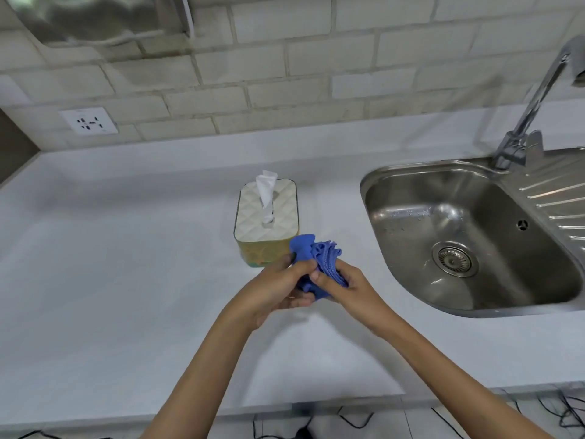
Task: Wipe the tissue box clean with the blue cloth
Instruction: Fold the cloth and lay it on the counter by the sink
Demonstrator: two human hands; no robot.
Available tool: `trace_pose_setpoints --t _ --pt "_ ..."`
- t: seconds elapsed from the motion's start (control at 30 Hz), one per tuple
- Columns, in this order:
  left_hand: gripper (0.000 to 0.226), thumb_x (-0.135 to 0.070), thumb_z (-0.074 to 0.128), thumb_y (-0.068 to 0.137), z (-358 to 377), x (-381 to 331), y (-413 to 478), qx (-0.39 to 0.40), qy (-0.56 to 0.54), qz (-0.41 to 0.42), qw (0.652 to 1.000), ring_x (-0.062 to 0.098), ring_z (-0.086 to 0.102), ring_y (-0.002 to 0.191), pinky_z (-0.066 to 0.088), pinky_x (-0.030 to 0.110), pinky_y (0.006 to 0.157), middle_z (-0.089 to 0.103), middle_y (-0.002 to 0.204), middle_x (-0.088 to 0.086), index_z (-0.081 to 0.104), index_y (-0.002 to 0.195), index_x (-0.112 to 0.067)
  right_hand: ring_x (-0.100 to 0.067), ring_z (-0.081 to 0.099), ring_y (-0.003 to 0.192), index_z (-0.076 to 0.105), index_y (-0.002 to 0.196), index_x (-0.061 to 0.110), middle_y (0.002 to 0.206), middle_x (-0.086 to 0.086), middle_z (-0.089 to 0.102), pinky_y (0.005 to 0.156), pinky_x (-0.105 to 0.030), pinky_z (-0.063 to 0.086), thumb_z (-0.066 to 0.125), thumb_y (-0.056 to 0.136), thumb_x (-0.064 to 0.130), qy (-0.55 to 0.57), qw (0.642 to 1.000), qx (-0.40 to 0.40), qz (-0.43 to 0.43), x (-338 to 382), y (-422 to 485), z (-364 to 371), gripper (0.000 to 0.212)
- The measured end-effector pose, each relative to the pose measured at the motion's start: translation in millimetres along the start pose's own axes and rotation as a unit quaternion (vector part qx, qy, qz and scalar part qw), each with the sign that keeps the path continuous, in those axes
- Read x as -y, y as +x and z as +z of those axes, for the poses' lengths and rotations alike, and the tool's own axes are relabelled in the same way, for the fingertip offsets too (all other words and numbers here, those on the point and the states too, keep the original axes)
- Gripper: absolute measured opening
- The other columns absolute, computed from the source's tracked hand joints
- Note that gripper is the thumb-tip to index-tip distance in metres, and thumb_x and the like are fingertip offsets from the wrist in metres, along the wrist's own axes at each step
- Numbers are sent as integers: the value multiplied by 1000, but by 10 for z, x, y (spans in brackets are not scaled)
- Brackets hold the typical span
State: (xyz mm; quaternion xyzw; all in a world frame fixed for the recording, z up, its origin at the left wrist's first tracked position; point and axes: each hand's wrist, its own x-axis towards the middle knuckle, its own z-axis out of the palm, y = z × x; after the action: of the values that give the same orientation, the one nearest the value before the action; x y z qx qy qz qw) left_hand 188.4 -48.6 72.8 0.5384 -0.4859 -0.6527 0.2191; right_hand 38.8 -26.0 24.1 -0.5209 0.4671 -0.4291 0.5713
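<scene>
1. Tissue box [266, 213] upright on the counter [126, 248], left of the sink [468, 236].
2. Our left hand [278, 289] and right hand [343, 285] meet just in front of the box, forearms converging.
3. Both hands pinch the bunched blue cloth [311, 255], held off the counter beside the box's near corner.

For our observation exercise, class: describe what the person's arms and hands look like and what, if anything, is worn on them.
Both forearms are bare, with no sleeves in view. The left hand seems to have a thin ring on one finger, though it is too small to be sure. The right hand shows no ring, watch or glove.
</scene>
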Motion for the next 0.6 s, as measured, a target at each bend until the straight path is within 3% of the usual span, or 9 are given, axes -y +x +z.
trace_pose_setpoints --t 0.1,0.17,0.23,0.3,0.37,0.47,0.6 --pt "48 -50 52 87 133 -88 88 -21 109 11 994 10 64 67 52 16 53 69 90 -3 53 125 -20 -6 71 92 67 104 21 96 4 76 82 -21 57 50 97 22 26 999 5 37 6 -30 -173 18" --pt "51 -58 49 85 209 -128 136 -32 173 27 984 5 62 66 46 16 53 67 89 -9 55 121 -23 -14 71 101 65 112 17 106 -5 74 89 -26 57 48 98 25 46 997 3 58 8 -33 -276 24" --pt "49 -62 49 83 275 -163 172 -46 193 42 979 0 58 66 41 12 50 64 85 -13 58 113 -23 -12 71 100 64 114 18 110 -6 73 84 -21 57 46 98 26 58 996 8 72 24 -30 -352 25" --pt "35 -59 51 83 328 -175 218 -50 169 62 982 -4 60 61 40 6 43 62 82 -15 61 97 -28 -5 72 93 65 111 22 106 -2 73 77 -18 57 45 99 25 59 995 8 76 51 -14 -406 23" --pt "21 -56 52 85 354 -185 259 -44 145 72 986 -8 61 62 43 6 45 62 82 -18 58 86 -36 -5 72 89 64 110 24 102 1 73 74 -19 58 44 100 24 58 995 -11 76 90 15 -466 22" --pt "24 -58 45 87 320 -185 320 -44 113 51 991 -2 56 82 43 19 62 59 89 -20 53 94 -38 -16 70 92 61 116 16 105 -5 70 75 -27 60 41 101 19 70 993 -47 81 137 76 -587 25" --pt "20 -43 47 93 292 -178 413 -87 65 46 993 0 56 76 44 14 59 62 86 -12 56 80 -32 -17 68 85 64 104 15 97 -5 69 64 -26 58 56 94 18 71 989 -90 94 161 128 -728 13"
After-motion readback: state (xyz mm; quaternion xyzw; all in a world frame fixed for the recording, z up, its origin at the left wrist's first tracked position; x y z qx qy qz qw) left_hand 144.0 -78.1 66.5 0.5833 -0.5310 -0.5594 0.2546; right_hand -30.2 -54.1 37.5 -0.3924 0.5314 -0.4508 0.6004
